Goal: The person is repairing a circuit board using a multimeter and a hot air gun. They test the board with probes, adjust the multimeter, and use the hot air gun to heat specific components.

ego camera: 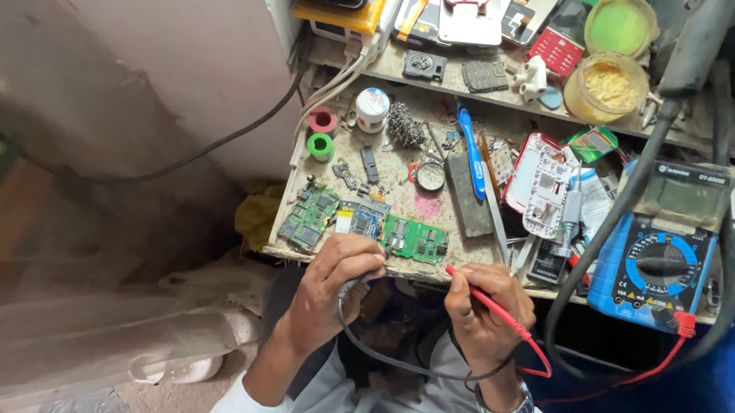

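Dusty cluttered bench (399, 181); hands clamped: left (334, 285) black probe (356, 287), right (481, 308) red probe (485, 302)

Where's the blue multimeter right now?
In the head view the blue multimeter lies at the right end of the workbench, just right of the right hand holding the red probe.

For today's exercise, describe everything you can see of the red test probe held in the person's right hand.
The slim red plastic test probe lies tilted across the right hand, pinched between its fingers like a pen. Its tip points up and left toward the small green circuit board at the cluttered workbench's front edge; whether they touch is unclear. A thin red lead trails from its rear toward the blue multimeter.
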